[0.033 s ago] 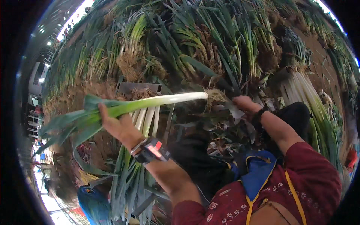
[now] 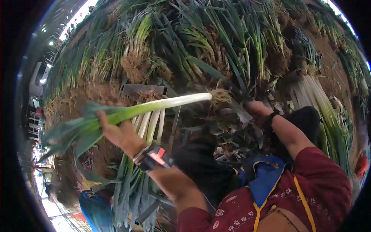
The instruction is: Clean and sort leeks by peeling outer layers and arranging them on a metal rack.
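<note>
My left hand (image 2: 120, 135) is closed around a leek (image 2: 170, 102) near its green leaves. The leek lies almost level across the view, its white shank and stringy roots (image 2: 221, 95) toward the right and its dark leaves hanging to the left. My right hand (image 2: 258, 108) is beyond the root end, apart from it. Its fingers are curled and partly hidden, by grey-brown leaf scraps (image 2: 243, 115); what they hold cannot be made out. Below my left forearm, a bundle of cleaned leeks (image 2: 148, 125) rests in a metal frame (image 2: 143, 89).
Rows of uncleaned leeks (image 2: 137, 42) with soil-caked roots line the far side. More white-stemmed leeks (image 2: 315, 96) lie to my right. Peeled leaf litter (image 2: 228, 135) covers the ground between my knees. A blue bundle (image 2: 92, 210) is at the lower left.
My left hand and the leek have shifted slightly left. My right hand has moved a little to the right, and the leek's roots look more spread.
</note>
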Demonstrator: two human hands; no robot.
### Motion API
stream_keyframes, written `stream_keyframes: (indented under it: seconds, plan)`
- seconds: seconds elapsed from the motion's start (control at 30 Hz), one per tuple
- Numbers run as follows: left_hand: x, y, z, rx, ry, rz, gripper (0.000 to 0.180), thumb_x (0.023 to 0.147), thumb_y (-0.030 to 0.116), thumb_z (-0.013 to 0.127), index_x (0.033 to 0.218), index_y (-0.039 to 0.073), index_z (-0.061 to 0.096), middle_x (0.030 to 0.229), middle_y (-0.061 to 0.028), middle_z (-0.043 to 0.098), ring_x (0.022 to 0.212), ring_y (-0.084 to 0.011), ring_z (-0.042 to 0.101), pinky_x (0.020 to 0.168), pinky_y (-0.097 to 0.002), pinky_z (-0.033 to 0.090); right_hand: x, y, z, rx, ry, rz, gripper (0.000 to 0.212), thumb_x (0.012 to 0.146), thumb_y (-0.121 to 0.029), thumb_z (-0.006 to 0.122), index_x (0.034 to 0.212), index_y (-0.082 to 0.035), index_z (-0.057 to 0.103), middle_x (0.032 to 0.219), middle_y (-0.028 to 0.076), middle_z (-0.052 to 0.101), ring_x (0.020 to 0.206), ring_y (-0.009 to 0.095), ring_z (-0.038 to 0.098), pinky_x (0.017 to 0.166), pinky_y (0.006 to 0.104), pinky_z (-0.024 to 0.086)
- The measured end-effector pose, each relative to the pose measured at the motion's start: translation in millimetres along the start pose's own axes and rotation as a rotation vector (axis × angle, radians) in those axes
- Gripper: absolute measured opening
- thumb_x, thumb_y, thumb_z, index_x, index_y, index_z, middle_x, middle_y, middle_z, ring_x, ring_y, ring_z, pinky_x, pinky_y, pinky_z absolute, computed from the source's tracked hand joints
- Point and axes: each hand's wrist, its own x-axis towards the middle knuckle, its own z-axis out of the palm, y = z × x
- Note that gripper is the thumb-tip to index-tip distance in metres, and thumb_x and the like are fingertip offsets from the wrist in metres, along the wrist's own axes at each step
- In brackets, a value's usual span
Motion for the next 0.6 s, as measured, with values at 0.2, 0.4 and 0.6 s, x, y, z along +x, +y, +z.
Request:
stream_keyframes:
  seconds: [0.2, 0.4, 0.6]
  plan:
    - [44.2, 56.8, -108.9, 0.191, -0.069, 0.288, 0.036, 0.094, 0.021, 0.059, 0.123, 0.0, 0.054, 0.106, -0.0146, 0.062, 0.094, -0.0295, 0.06, 0.086, -0.0446, 0.051, 38.5, -39.6, -25.0, 0.091, -0.172, -0.159, 0.038, 0.076, -0.024, 0.064, 0.111, -0.01, 0.064, 0.098, 0.016, 0.068, 0.09, 0.037, 0.065, 0.075, 0.0451, 0.051]
    - [21.4, 75.4, -142.4, 0.577, 0.276, 0.396, 0.045, 0.088, 0.005, 0.063, 0.13, -0.002, 0.05, 0.11, -0.0213, 0.061, 0.096, -0.0299, 0.061, 0.086, -0.0437, 0.054, 143.1, -117.3, -67.5, 0.328, 0.2, -0.424, 0.033, 0.082, -0.021, 0.059, 0.109, -0.003, 0.061, 0.094, 0.021, 0.065, 0.089, 0.042, 0.062, 0.076, 0.0481, 0.05]
    - [-18.3, 53.6, -185.8, 1.194, 0.548, 0.256, 0.06, 0.078, -0.012, 0.066, 0.134, -0.006, 0.043, 0.111, -0.0244, 0.059, 0.094, -0.0268, 0.063, 0.082, -0.0381, 0.057, 213.9, -157.7, -32.9, 0.175, 0.341, -0.053, 0.062, 0.084, -0.03, 0.061, 0.134, 0.0, 0.042, 0.108, 0.031, 0.058, 0.089, 0.045, 0.063, 0.077, 0.0521, 0.052]
